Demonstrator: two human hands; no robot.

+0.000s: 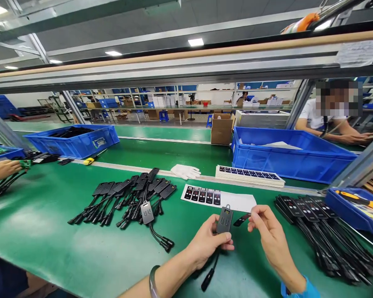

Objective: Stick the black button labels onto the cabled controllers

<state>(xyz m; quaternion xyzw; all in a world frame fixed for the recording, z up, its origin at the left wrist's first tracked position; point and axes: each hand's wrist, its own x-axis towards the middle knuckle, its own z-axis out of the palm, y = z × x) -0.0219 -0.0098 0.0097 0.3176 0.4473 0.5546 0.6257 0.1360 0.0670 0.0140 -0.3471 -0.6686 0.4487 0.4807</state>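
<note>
My left hand (207, 244) grips a small grey controller box (225, 220) with a hanging loop at its top and a black cable below. Between the thumb and fingertips of my right hand (269, 229) is a black label sticker (241, 219), tilted and just right of the box, apart from it. Behind both hands lies a white label sheet (236, 200) with several black stickers on its left part. To the left, a pile of controllers with cables (136, 186) spreads over the table; one lighter grey controller (146, 212) lies in front.
Controllers with labelled faces (311, 211) are stacked at the right beside a small blue tray (345, 211) holding a yellow-handled tool. Behind are a stack of label sheets (248, 176), a white glove (185, 171) and large blue bins (292, 159). A co-worker's hand (3, 171) holds cables at far left.
</note>
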